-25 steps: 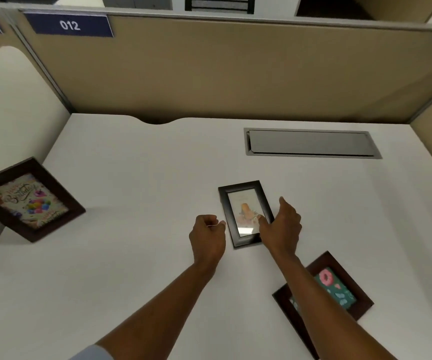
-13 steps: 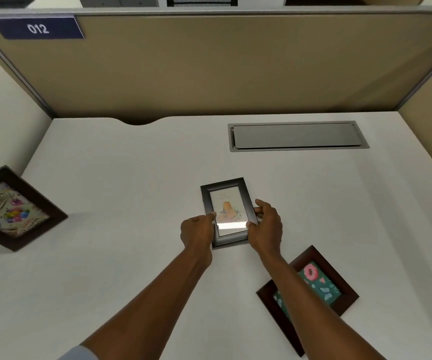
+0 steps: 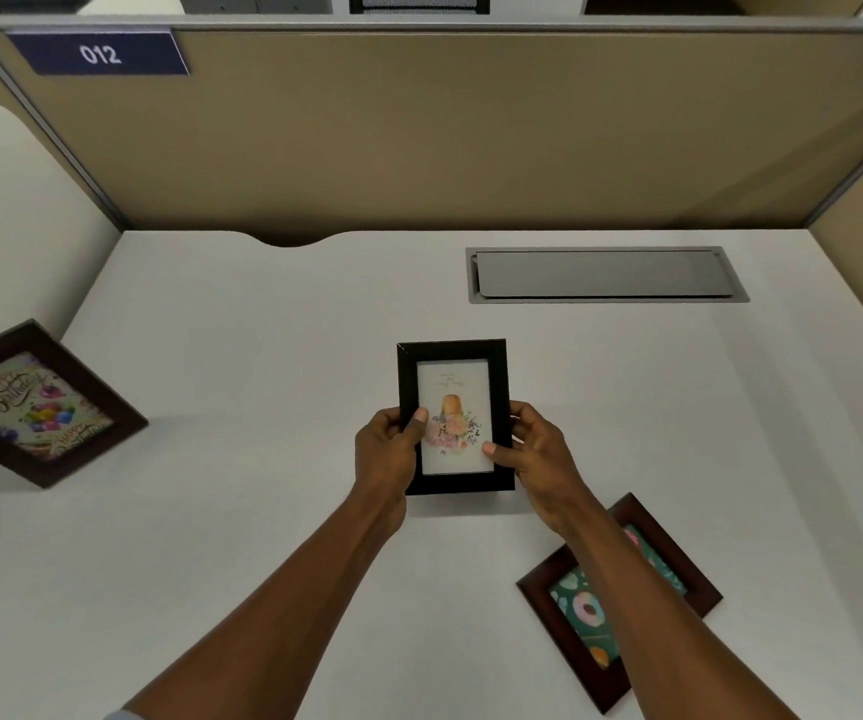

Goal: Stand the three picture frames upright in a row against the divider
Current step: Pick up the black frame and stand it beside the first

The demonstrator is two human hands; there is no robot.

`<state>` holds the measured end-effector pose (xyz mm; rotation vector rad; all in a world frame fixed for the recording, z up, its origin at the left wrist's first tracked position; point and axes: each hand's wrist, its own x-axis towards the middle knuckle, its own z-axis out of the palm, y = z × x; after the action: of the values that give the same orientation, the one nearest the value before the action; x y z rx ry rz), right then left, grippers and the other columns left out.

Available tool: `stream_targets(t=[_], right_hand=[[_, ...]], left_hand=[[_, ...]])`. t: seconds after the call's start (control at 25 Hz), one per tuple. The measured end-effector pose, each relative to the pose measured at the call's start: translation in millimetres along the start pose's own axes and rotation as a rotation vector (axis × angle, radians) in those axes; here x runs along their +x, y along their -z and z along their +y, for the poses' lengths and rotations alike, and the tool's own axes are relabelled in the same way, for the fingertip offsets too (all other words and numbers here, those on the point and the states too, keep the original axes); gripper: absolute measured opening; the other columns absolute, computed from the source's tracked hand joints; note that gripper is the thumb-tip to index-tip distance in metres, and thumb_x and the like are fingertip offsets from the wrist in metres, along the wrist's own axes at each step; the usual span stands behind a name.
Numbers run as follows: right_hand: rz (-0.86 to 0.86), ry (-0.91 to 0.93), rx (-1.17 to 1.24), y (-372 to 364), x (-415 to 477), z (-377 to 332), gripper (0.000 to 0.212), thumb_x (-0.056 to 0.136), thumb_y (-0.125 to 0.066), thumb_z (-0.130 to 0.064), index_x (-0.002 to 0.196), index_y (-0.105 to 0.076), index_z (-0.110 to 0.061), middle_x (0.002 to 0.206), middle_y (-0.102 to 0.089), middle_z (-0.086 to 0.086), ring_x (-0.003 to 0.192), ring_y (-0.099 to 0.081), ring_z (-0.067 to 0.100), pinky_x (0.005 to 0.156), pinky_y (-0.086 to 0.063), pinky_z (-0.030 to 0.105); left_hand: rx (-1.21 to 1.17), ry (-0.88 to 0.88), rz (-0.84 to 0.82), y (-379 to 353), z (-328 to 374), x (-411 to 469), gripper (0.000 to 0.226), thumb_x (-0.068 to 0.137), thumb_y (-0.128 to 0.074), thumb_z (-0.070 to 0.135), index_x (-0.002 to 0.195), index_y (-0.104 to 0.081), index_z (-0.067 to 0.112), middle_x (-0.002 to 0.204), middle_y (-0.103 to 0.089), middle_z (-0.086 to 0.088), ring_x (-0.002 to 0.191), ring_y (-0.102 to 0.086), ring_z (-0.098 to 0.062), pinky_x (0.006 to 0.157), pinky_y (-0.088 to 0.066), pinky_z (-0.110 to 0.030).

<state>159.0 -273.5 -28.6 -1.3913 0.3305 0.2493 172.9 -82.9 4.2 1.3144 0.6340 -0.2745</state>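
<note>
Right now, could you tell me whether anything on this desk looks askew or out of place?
Yes: the birthday frame sits crooked, overhanging the desk's left edge. The doughnut frame lies flat and skewed. Neither stands against the divider.

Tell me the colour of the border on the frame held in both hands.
Black, around a pale floral picture; the held frame shows clearly in the head view.

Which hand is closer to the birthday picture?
Left. The left hand grips the black frame on the side facing the birthday picture. The right hand grips its far side, farther away.
</note>
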Motion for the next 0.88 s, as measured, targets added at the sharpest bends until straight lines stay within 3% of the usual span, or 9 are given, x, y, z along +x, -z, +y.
stream_targets(t=[0.16, 0.28, 0.4, 0.44, 0.52, 0.64, 0.76, 0.88], right_hand=[[-0.083, 0.017, 0.047, -8, -2, -5, 0.051, 0.092, -0.076, -0.004, 0.138, -0.061, -0.021, 0.133, -0.074, 0.007, 0.124, -0.070, 0.026, 0.098, -0.061, 0.048], [-0.059, 0.051, 0.008, -11, -6, -14, 0.057, 0.084, -0.083, -0.001, 0.135, -0.065, -0.020, 0.126, -0.077, 0.007, 0.118, -0.074, 0.025, 0.095, -0.063, 0.044], [0.067, 0.123, -0.123, -11, -3, -28, 0.054, 0.076, -0.091, -0.003, 0.123, -0.070, -0.017, 0.118, -0.078, 0.011, 0.109, -0.077, 0.027, 0.087, -0.066, 0.041], [0.093, 0.129, -0.142, -9, -1, -35, 0.052, 0.074, -0.092, -0.004, 0.119, -0.069, -0.015, 0.117, -0.077, 0.013, 0.106, -0.077, 0.028, 0.085, -0.066, 0.041], [0.083, 0.127, -0.165, -1, 4, -50, 0.048, 0.073, -0.093, -0.004, 0.114, -0.068, -0.011, 0.113, -0.077, 0.016, 0.103, -0.079, 0.030, 0.085, -0.066, 0.044], [-0.012, 0.166, -0.198, 8, 11, -75, 0.041, 0.080, -0.087, -0.003, 0.117, -0.071, -0.011, 0.109, -0.081, 0.016, 0.100, -0.080, 0.030, 0.087, -0.066, 0.046], [-0.114, 0.149, -0.220, 13, 19, -100, 0.048, 0.086, -0.082, -0.004, 0.130, -0.069, -0.016, 0.109, -0.083, 0.012, 0.100, -0.081, 0.029, 0.081, -0.067, 0.040], [-0.226, 0.087, -0.374, 5, 29, -118, 0.045, 0.084, -0.086, -0.010, 0.125, -0.070, -0.014, 0.103, -0.084, 0.012, 0.096, -0.081, 0.031, 0.082, -0.067, 0.044]], left_hand=[[-0.073, 0.054, -0.006, 2, 4, -6, 0.018, 0.104, -0.066, 0.024, 0.120, -0.067, 0.014, 0.116, -0.078, -0.006, 0.105, -0.077, -0.028, 0.072, -0.067, -0.038], [-0.342, 0.164, -0.032, 1, 3, -12, 0.011, 0.106, -0.060, 0.014, 0.112, -0.069, 0.009, 0.120, -0.077, -0.013, 0.105, -0.075, -0.029, 0.086, -0.065, -0.045], [-0.358, 0.183, -0.063, 6, 2, -14, 0.018, 0.105, -0.060, 0.007, 0.121, -0.069, 0.003, 0.127, -0.076, -0.018, 0.109, -0.074, -0.030, 0.100, -0.059, -0.046], [-0.354, 0.180, -0.087, 10, 4, -17, 0.028, 0.104, -0.063, 0.010, 0.130, -0.068, 0.002, 0.128, -0.076, -0.019, 0.114, -0.074, -0.032, 0.101, -0.059, -0.045], [-0.392, 0.198, -0.154, 23, 8, -19, 0.047, 0.102, -0.065, 0.036, 0.140, -0.066, 0.007, 0.132, -0.077, -0.019, 0.124, -0.072, -0.037, 0.109, -0.056, -0.049], [-0.488, 0.242, -0.205, 52, 9, -15, 0.086, 0.090, -0.055, 0.080, 0.133, -0.072, 0.007, 0.132, -0.076, -0.020, 0.127, -0.069, -0.038, 0.117, -0.048, -0.052], [-0.379, 0.231, -0.297, 74, 10, -4, 0.099, 0.083, -0.053, 0.089, 0.123, -0.073, 0.001, 0.123, -0.075, -0.023, 0.113, -0.072, -0.038, 0.111, -0.048, -0.051], [-0.124, 0.232, -0.473, 78, 21, -1, 0.098, 0.085, -0.050, 0.084, 0.129, -0.072, -0.001, 0.116, -0.077, -0.025, 0.098, -0.077, -0.037, 0.098, -0.056, -0.051]])
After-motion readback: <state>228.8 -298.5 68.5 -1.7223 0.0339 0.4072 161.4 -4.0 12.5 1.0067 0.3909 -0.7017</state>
